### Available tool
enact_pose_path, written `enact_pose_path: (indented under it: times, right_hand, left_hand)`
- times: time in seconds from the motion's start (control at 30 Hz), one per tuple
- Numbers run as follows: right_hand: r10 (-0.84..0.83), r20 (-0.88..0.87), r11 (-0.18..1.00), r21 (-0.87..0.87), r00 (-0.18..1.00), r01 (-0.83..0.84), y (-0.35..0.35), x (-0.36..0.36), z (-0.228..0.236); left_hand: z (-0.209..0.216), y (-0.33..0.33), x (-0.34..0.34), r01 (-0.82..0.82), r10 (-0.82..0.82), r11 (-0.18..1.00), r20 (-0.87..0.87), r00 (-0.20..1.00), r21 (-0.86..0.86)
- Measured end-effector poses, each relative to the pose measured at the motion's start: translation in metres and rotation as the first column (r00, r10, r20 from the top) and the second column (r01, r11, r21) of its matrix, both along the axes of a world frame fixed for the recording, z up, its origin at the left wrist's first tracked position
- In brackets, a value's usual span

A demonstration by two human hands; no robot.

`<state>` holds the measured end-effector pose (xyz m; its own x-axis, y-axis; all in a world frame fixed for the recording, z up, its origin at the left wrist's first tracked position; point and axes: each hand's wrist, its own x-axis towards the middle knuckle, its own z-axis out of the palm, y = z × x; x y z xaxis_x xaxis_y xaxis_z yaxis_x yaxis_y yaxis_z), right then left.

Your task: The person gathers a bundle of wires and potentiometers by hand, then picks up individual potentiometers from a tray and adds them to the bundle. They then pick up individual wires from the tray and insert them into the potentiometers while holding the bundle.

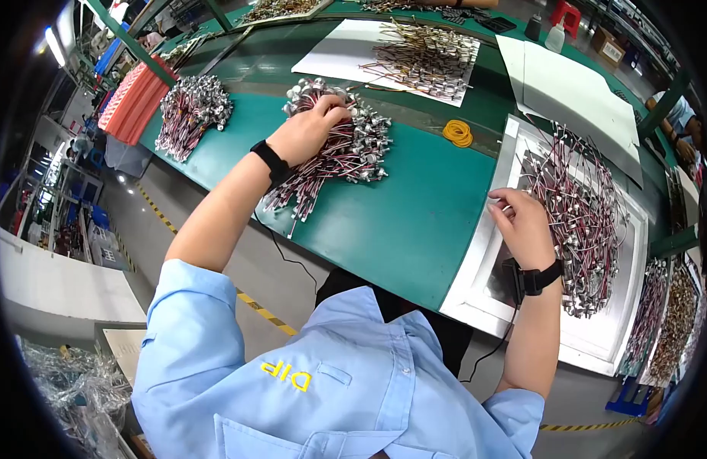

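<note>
My left hand point(313, 131) reaches onto a pile of small silver round components with red, black and white wire leads point(353, 145) on the green bench mat. Its fingers are bent together at the far side of the pile, and their tips are hidden among the parts. Over the left rim of a white-framed tray point(469, 264) is my right hand point(520, 222), its thumb and fingers drawn together. A tiny pale spot shows at those fingertips, too small to name. Beside that hand, a loose heap of the same wired components point(579, 222) lies in the tray.
Another wired bundle point(193, 115) sits at the left, by a stack of pink foam point(135, 99). Yellow rubber bands point(458, 133) lie on the mat. Farther back, a white sheet point(334, 53) bears more parts. Cables run from both black wristbands point(271, 162).
</note>
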<state>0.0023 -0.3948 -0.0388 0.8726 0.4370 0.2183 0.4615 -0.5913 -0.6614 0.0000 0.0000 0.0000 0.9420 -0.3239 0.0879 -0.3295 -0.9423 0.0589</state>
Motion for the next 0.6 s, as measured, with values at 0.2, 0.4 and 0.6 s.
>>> enact_pose_path:
  times: [0.2, 0.4, 0.6]
  right_hand:
    - [0.101, 0.043, 0.993, 0.061, 0.994, -0.103, -0.006, -0.001, -0.008]
    - [0.054, 0.165, 0.989, -0.148, 0.985, -0.03, 0.002, -0.006, 0.0]
    - [0.223, 0.056, 0.92, -0.341, 0.973, -0.191, 0.005, -0.064, 0.048]
  left_hand:
    - [0.01, -0.008, -0.006, 0.096, -0.095, 0.992, 0.01, 0.995, -0.078]
    - [0.025, 0.001, -0.017, 0.109, -0.118, 0.98, -0.042, 0.992, -0.169]
    - [-0.006, 0.013, 0.011, -0.04, 0.069, 0.799, 0.025, 0.997, -0.6]
